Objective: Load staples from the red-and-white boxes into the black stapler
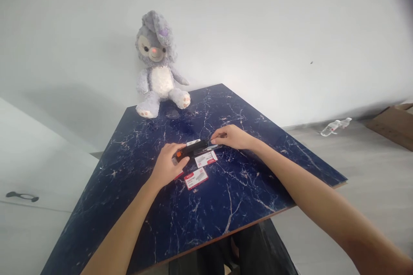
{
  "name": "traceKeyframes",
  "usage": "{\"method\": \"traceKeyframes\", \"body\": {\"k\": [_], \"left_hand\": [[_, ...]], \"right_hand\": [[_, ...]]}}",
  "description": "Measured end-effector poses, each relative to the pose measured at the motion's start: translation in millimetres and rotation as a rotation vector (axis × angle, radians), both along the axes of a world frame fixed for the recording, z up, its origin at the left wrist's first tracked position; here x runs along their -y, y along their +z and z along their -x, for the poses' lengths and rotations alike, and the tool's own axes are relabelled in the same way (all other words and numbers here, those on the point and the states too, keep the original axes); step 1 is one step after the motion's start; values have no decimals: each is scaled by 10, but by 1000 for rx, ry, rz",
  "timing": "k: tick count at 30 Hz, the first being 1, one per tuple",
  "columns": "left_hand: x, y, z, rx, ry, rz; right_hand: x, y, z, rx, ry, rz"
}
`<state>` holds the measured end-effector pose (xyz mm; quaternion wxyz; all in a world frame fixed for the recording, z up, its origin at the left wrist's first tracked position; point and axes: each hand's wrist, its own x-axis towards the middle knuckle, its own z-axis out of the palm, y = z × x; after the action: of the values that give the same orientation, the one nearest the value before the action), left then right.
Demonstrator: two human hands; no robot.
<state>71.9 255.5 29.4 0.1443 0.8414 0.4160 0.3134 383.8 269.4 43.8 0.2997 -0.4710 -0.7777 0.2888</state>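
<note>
The stapler (193, 149) is long, narrow and black, with an orange end; small, flat, red-and-white boxes (196, 179) lie just beyond the left thumb, on the smooth, white-veined dark blue table (245, 180); the stapler lies between both hands' fingers, orange end toward the left; the left hand (167, 161) grips it, thumb and fingers parted around the body; the right hand's (237, 136) fingertips gather closely at its other end, though whether they pinch anything I cannot tell.

The head view (facing forward) overlooks the table (248, 193).
</note>
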Motion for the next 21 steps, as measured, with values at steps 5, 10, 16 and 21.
{"method": "traceKeyframes", "body": {"k": [5,10,16,21], "left_hand": [[28,7,-36,-28,7,39],[49,14,-54,-59,1,16],[35,8,-28,-51,-23,18],[44,13,-16,-39,-28,39]], "right_hand": [[28,-60,114,75,75,-48],[-7,-107,104,86,56,-36],[-21,-136,108,25,90,-6],[-38,-213,146,39,94,-20]]}}
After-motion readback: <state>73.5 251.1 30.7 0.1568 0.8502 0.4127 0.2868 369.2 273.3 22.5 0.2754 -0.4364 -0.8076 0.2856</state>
